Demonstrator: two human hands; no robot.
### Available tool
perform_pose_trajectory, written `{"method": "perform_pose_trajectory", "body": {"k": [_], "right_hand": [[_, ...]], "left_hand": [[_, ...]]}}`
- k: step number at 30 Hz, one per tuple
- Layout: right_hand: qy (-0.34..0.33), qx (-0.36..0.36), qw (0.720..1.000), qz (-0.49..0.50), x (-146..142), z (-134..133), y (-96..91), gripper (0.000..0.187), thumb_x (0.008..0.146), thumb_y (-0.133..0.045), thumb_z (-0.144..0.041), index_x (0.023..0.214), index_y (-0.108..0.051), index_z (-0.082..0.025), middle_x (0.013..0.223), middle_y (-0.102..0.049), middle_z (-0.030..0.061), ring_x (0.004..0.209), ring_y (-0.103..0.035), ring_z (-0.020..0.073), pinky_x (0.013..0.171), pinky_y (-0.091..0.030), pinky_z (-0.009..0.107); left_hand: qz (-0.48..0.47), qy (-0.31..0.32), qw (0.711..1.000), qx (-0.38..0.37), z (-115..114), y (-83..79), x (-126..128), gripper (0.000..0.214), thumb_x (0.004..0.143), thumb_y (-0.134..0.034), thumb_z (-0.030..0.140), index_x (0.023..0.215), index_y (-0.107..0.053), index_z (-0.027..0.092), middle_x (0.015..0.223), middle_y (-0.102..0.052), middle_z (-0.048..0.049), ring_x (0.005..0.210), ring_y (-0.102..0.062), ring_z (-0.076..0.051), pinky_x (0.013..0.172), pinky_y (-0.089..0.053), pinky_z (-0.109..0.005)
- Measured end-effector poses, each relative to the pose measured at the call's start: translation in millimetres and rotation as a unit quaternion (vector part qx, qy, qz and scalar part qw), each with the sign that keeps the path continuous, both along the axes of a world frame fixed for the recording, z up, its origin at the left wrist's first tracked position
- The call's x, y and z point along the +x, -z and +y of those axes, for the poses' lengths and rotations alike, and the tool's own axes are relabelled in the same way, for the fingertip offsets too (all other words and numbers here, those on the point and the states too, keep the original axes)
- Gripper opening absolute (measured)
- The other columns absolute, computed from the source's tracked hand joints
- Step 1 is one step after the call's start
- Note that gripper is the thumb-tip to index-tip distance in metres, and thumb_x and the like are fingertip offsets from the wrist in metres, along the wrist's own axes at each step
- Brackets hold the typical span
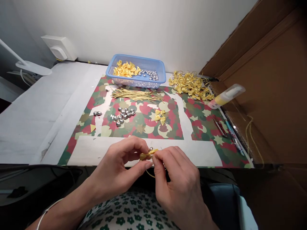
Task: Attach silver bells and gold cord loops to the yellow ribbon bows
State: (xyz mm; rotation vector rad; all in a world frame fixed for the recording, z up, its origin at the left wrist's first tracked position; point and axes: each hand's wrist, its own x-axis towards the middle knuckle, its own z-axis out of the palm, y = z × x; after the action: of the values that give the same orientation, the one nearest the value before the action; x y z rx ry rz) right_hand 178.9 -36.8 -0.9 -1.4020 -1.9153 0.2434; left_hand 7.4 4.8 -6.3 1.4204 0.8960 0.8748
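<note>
A yellow ribbon bow (143,157) with a small silver bell (150,149) is between my two hands at the table's front edge. The fingertips of my left hand (122,166) are closed around the left side of the bow. My right hand (177,175) pinches at its right side, where a thin yellow cord (150,174) loops down below the fingers. The exact grip of the right fingertips on bow or cord is partly hidden. Two or three loose yellow bows (160,117) lie on the table just beyond, with several silver bells (123,115) to their left.
A blue basket (135,80) at the back holds yellow bows and silver bells. Cut yellow cords (135,94) lie before it. Finished-looking bows with cords (189,84) are heaped at the back right, near a glue bottle (225,96), tweezers (219,126) and a cardboard wall (268,70).
</note>
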Motion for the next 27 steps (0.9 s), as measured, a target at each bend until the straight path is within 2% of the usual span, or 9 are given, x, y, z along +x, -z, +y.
{"method": "perform_pose_trajectory", "body": {"k": [5, 11, 16, 22, 27], "right_hand": [[0.002, -0.001, 1.0, -0.002, -1.1, 1.2, -0.6, 0.017, 0.095, -0.053, -0.005, 0.085, -0.058, -0.018, 0.075, -0.06, 0.0043, 0.069, -0.055, 0.0183, 0.062, -0.039, 0.032], [0.009, -0.004, 1.0, -0.011, -2.7, 1.1, -1.9, 0.018, 0.094, -0.053, -0.005, 0.083, -0.058, -0.018, 0.073, -0.059, 0.0044, 0.069, -0.055, 0.0188, 0.061, -0.038, 0.033], [0.016, -0.001, 1.0, -0.024, -1.8, 0.7, -0.4, 0.019, 0.093, -0.054, -0.005, 0.081, -0.058, -0.018, 0.072, -0.059, 0.0045, 0.069, -0.056, 0.0188, 0.061, -0.038, 0.033], [0.011, -0.01, 1.0, -0.004, -3.7, 1.4, -0.5, 0.018, 0.096, -0.055, -0.007, 0.083, -0.062, -0.016, 0.074, -0.062, 0.0042, 0.069, -0.057, 0.0174, 0.061, -0.041, 0.031], [-0.028, -0.078, 0.994, 0.073, 10.9, 5.1, -9.2, 0.015, 0.099, -0.055, -0.013, 0.095, -0.069, -0.017, 0.085, -0.068, 0.0049, 0.079, -0.064, 0.0178, 0.066, -0.05, 0.03]], "left_hand": [[0.02, 0.003, 1.0, 0.022, -2.2, 1.7, -0.1, 0.011, 0.095, -0.059, 0.01, 0.095, -0.063, 0.021, 0.094, -0.063, -0.0039, 0.09, -0.064, -0.018, 0.082, -0.062, -0.03], [0.026, -0.014, 0.999, 0.038, -2.1, -1.0, 0.9, 0.013, 0.095, -0.061, 0.011, 0.087, -0.066, 0.02, 0.088, -0.067, -0.003, 0.084, -0.066, -0.017, 0.074, -0.058, -0.025], [0.003, -0.029, 1.0, -0.011, -1.6, 1.3, 0.4, 0.013, 0.093, -0.064, 0.011, 0.086, -0.071, 0.019, 0.085, -0.071, -0.0029, 0.079, -0.067, -0.016, 0.072, -0.059, -0.024], [-0.022, -0.071, 0.992, -0.099, 2.0, -1.1, 0.5, 0.005, 0.086, -0.077, 0.017, 0.082, -0.075, 0.017, 0.082, -0.075, -0.0029, 0.075, -0.071, -0.016, 0.071, -0.061, -0.023], [-0.032, -0.078, 0.987, -0.135, 6.9, -5.3, -1.1, 0.007, 0.085, -0.081, 0.02, 0.08, -0.076, 0.018, 0.079, -0.077, -0.0014, 0.073, -0.072, -0.014, 0.072, -0.061, -0.021]]}}
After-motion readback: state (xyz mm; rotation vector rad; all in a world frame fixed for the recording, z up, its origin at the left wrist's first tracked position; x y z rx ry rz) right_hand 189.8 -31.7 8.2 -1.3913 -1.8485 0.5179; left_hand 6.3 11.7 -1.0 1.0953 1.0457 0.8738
